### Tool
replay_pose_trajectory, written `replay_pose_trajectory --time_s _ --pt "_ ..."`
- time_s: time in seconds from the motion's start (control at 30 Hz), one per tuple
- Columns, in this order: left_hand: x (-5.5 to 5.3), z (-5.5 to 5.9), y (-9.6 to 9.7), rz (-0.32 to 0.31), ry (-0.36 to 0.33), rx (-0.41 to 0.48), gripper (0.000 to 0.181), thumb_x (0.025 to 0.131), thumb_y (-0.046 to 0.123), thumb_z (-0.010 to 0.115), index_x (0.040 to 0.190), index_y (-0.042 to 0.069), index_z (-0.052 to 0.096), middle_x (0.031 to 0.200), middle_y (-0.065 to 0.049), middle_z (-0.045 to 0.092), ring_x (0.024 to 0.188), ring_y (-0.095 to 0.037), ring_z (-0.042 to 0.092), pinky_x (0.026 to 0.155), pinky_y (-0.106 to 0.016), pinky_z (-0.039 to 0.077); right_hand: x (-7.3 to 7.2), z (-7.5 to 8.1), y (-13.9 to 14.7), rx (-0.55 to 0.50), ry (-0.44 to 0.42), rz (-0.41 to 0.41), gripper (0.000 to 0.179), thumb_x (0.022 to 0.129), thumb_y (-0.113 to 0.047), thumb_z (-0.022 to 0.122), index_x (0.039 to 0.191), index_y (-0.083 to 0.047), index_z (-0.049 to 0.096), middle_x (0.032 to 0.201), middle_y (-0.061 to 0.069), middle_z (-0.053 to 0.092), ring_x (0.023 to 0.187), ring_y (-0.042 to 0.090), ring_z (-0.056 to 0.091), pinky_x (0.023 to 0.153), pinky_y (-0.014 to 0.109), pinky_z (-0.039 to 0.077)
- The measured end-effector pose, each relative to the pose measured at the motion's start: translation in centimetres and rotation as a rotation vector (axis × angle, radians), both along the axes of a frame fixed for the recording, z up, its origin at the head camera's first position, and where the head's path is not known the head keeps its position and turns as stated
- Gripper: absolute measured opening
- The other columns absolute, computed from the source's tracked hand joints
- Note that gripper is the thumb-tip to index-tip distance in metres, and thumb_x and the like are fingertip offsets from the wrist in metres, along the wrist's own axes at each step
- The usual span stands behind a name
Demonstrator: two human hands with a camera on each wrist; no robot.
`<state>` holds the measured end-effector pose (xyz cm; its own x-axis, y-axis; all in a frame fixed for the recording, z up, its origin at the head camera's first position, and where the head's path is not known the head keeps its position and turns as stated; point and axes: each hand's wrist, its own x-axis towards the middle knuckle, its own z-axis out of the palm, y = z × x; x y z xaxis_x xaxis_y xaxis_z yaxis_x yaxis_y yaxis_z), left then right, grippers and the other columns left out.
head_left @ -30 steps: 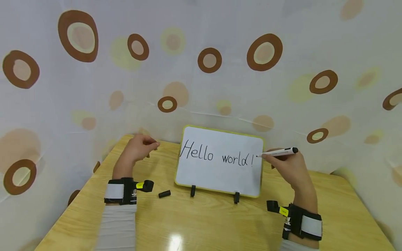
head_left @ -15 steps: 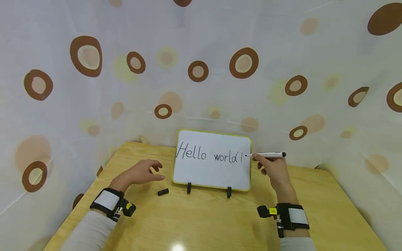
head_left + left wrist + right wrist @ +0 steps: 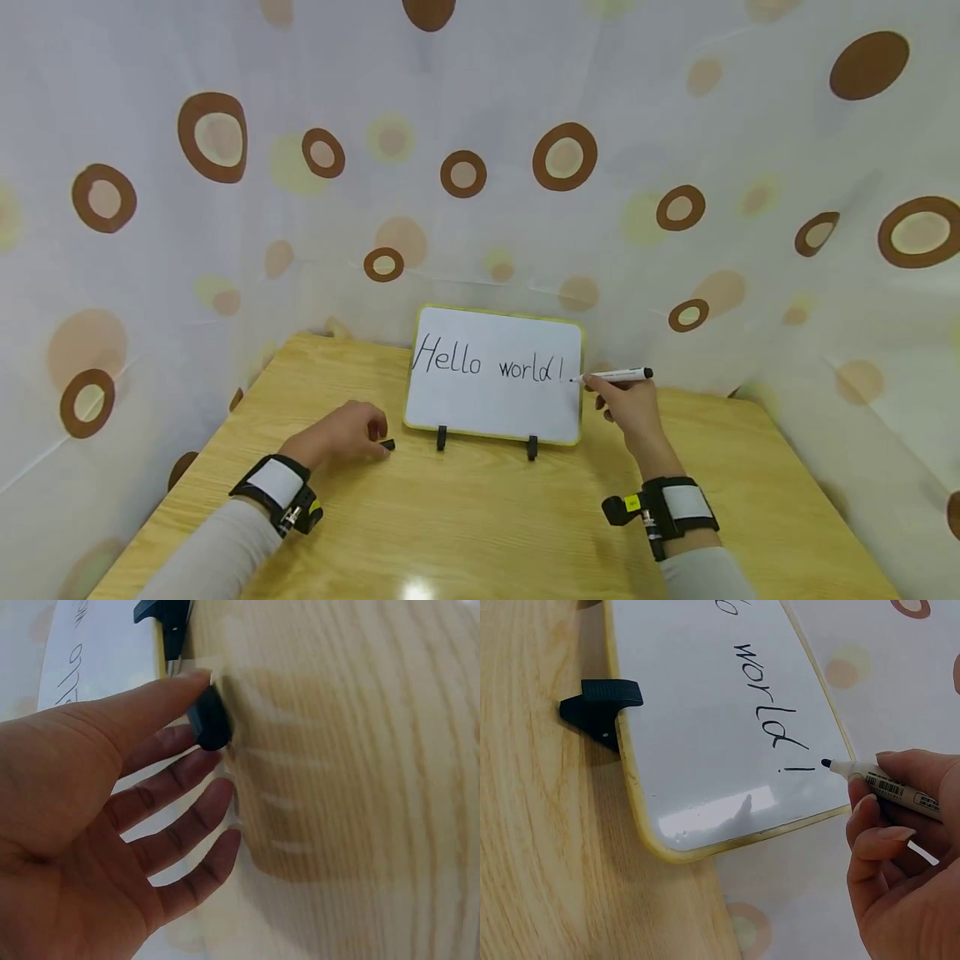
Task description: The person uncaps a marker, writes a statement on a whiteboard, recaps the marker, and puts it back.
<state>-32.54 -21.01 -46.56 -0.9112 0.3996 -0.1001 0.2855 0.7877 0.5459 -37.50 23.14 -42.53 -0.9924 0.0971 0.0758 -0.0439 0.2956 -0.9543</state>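
Note:
My left hand pinches a black marker cap between thumb and index finger, low at the wooden table. The other fingers spread loosely beside it in the left wrist view. With my right hand I hold a white marker whose black tip points at the whiteboard, just right of the exclamation mark. Whether the tip touches the surface, I cannot tell. "Hello world!" is written in black across the yellow-framed board, which stands leaning back.
Two black feet, one on the left and one on the right, support the board's lower edge on the table. A patterned curtain with brown rings hangs behind and at both sides.
My left hand has come down from left of the board to the cap on the table and now pinches it. The marker stays by the exclamation mark in my right hand. The head view has shifted.

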Motion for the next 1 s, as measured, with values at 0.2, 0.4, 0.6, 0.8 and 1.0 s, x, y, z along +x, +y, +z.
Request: replay_pose_trajectory --time_s 0.2,0.4,0.6,0.8,1.0 --pt "0.7 -1.0 -0.2 -0.039 -0.004 0.031 0.01 0.089 0.011 0.08 0.085 0.01 0.071 0.082 0.003 0.063 0.079 -0.014 0.055 0.074 -0.035 0.049 1.2 -1.5 0.3 0.028 -0.03 -0.055 0.037 0.094 -0.029 0.077 0.107 0.005 0.074 0.075 -0.004 0.071 0.06 0.012 0.058 0.053 0.024 0.045" --pt "1.0 1.4 -1.2 -0.065 -0.044 0.124 0.008 0.097 0.009 0.07 0.097 0.001 0.069 0.086 -0.005 0.069 0.076 -0.019 0.066 0.069 -0.033 0.054 1.2 -1.3 0.7 -0.032 -0.009 -0.063 0.034 0.094 -0.027 0.077 0.108 0.004 0.074 0.077 -0.005 0.073 0.062 0.014 0.061 0.052 0.024 0.046" --pt "-0.1 3.7 -0.5 0.008 -0.037 0.304 0.017 0.103 0.01 0.063 0.111 -0.004 0.066 0.094 -0.016 0.071 0.081 -0.03 0.071 0.076 -0.046 0.059 1.1 -0.7 0.7 -0.198 0.001 -0.062 0.026 0.097 -0.021 0.074 0.11 0.0 0.069 0.081 0.002 0.075 0.059 0.013 0.06 0.049 0.022 0.043" --pt "-1.0 3.1 2.8 0.132 -0.009 0.531 0.025 0.105 0.015 0.06 0.119 -0.005 0.064 0.099 -0.019 0.068 0.085 -0.033 0.069 0.082 -0.051 0.057 1.7 -0.9 -1.6 -0.493 -0.103 0.007 0.009 0.099 -0.016 0.071 0.1 -0.007 0.073 0.079 0.002 0.074 0.057 0.011 0.052 0.047 0.019 0.034" --pt "-1.4 2.5 7.0 0.189 -0.054 0.736 0.026 0.106 0.015 0.058 0.121 -0.006 0.065 0.102 -0.023 0.066 0.079 -0.021 0.067 0.084 -0.045 0.058 2.7 -1.5 -5.3 -0.66 -0.17 0.108 0.012 0.099 -0.011 0.069 0.09 -0.009 0.076 0.075 0.002 0.073 0.053 0.009 0.048 0.042 0.018 0.027"
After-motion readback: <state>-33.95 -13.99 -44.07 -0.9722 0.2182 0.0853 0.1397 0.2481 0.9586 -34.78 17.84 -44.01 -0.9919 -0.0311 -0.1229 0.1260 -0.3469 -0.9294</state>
